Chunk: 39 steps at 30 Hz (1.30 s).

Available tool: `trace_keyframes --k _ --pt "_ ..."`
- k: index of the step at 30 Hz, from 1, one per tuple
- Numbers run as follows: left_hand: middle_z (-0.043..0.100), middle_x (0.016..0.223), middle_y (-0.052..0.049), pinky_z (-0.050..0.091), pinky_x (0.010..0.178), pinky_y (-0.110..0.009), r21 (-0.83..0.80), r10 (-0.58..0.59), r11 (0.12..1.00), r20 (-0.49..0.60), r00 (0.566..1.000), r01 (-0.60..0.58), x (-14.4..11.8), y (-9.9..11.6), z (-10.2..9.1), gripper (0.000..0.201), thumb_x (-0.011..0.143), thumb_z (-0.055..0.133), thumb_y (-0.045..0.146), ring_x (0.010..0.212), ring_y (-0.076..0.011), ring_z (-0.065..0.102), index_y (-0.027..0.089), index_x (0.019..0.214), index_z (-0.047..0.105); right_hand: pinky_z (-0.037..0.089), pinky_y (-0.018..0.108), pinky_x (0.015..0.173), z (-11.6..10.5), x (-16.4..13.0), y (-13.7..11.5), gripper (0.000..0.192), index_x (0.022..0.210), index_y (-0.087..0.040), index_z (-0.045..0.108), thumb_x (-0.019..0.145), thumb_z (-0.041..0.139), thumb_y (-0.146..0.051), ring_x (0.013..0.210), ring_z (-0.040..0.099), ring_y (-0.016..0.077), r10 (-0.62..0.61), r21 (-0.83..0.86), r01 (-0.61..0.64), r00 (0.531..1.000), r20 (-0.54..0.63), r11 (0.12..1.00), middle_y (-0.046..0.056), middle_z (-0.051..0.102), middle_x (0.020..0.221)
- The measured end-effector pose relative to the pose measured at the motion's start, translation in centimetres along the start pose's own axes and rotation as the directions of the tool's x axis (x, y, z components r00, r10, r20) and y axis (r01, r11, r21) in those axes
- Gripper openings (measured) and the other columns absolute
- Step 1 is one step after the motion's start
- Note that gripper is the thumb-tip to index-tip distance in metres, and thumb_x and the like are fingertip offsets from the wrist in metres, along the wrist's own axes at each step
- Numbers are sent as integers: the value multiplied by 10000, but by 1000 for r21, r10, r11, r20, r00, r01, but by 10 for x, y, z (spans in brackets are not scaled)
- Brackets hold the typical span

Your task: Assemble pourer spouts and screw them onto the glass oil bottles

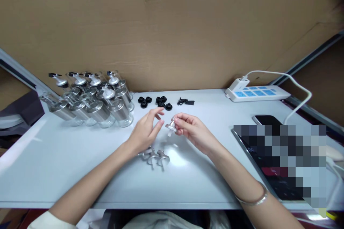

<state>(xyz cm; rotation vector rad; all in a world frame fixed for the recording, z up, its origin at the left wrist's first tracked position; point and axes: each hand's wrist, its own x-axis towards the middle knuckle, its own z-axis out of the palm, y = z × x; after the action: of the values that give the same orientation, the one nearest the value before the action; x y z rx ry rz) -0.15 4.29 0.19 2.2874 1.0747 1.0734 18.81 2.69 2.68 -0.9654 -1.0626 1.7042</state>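
1. Brown cardboard sheets (172,25) stand as a wall behind a pale grey worktop (53,171), closing off its far edge from corner to corner.
2. At the middle of the worktop, the right hand (195,132) pinches a small silver pourer cap (171,127) between thumb and fingertips, lifted just clear of the surface.
3. The left hand (146,132) holds nothing; its fingers are loosely spread, and their tips sit just beside the cap, though I cannot tell whether they touch it.
4. Three more silver pourer caps (156,156) lie in a small cluster on the worktop, right under the left wrist and nearer the front edge than the held cap.
5. Towards the far left corner, glass dispenser bottles (94,102) with metal collars crowd together; some lie on their sides, and those at the back already carry pourers.
6. Black rubber stoppers (154,102) sit near the far edge, just beyond the hands, with a little heap of black screws (186,102) to their right.
7. A white and blue power strip (258,93) lies at the far right corner with a white cable plugged in.
8. A silver bangle (254,198) circles the right wrist.
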Motion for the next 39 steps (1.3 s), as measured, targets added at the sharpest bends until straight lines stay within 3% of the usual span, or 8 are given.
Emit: trace_keyframes --k 4,7,11,14,19,26,31,39 --pt "599 1161 -112 496 829 -342 49 -98 994 83 992 94 39 -17 2 361 918 458 213 1030 -198 593 164 1273 411 341 254 586 -1 0 -3 304 732 -163 609 693 760 -423 557 431 71 -12 43 12 1000 3 999 -33 539 660" --pt "601 1191 -113 438 947 -398 250 -46 968 205 978 -7 61 -27 8 316 906 480 179 1110 -231 550 155 1220 498 345 251 595 -1 -1 -4 306 732 -161 603 703 753 -426 557 427 68 -7 51 7 1000 10 999 -39 524 653" --pt "602 1232 -132 411 941 -415 450 -58 887 329 943 -103 76 -33 19 376 897 513 180 1134 -266 522 138 1270 499 345 252 606 -2 -2 -4 291 737 -162 595 718 744 -412 567 429 70 -7 41 6 1000 15 999 -46 507 641" --pt "623 1210 -134 406 904 -403 457 -56 880 366 929 -126 82 -36 25 380 884 535 164 1110 -272 524 131 1263 521 349 258 610 -4 -1 -3 285 752 -167 589 715 745 -403 583 441 78 -4 37 4 1000 10 999 -39 521 655" --pt "684 1071 -110 388 830 -368 451 -48 881 385 922 -143 90 -40 30 198 882 507 125 1020 -264 543 142 1009 657 356 258 600 -3 0 -3 335 720 -176 555 675 763 -436 575 453 83 0 54 3 999 -52 999 -38 528 646" --pt "679 1056 -67 405 846 -359 374 -21 921 317 948 -104 75 -21 12 167 893 519 170 1002 -228 589 180 1019 628 392 275 616 -7 5 -2 328 699 -201 541 661 752 -448 612 479 111 -86 77 103 975 -205 992 -27 530 678" --pt "675 985 -47 499 760 -315 64 -79 996 163 983 69 40 -3 -8 170 828 588 137 846 -173 636 180 991 614 411 288 652 -8 5 -3 295 702 -200 566 669 754 -426 684 517 134 -192 18 205 939 -287 978 -4 574 716" --pt "603 970 -44 553 787 -319 -285 -260 932 -85 962 226 7 16 -3 197 783 582 112 841 -145 643 178 957 515 463 334 721 -7 3 -1 265 760 -221 566 670 774 -356 650 565 135 -293 -98 276 898 -328 956 -23 593 708"
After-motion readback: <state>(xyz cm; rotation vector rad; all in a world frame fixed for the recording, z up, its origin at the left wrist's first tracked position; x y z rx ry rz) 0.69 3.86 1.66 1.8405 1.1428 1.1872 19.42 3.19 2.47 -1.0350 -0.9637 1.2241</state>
